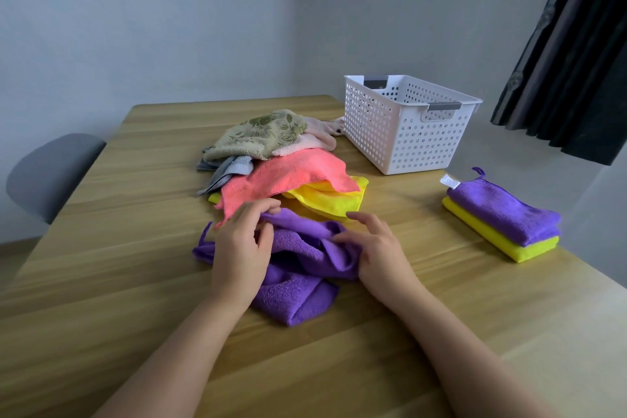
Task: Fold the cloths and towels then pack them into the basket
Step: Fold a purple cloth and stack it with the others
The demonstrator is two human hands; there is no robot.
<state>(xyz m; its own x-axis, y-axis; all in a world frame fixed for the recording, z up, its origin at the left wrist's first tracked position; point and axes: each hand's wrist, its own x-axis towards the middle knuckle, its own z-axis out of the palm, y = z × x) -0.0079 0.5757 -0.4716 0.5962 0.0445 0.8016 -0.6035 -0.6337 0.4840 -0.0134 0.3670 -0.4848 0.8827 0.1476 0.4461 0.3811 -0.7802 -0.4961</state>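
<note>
Pinches a raised fold of a crumpled purple cloth point(295, 282) with the left hand point(241, 248), fingers curled over the fold's far side and thumb closing from the near side. Rests the right hand point(376, 248) on the same cloth's right side, fingers loosely spread and only slightly bent, index finger lifted clear, lower fingertips touching the fabric; cannot tell whether any of it is gripped there. Finds that cloth bunched and unfolded at the near middle of the tabletop point(118, 248). Shows, just beyond the hands, a loose pile: coral cloth point(288, 176) draped over yellow cloth point(332, 200), with a grey-blue cloth point(230, 170) to the left, and further back a floral towel point(261, 132) lying on a pale pink cloth point(305, 142) that reaches to the basket. Places the white perforated basket point(390, 132) at the far right of the tabletop, upright; cannot see its floor. Shows, well apart to the right, a folded purple cloth point(502, 210) stacked on a folded yellow cloth point(492, 234). Includes a grey chair point(51, 173) at the left edge and a dark curtain point(576, 61) at upper right.
</note>
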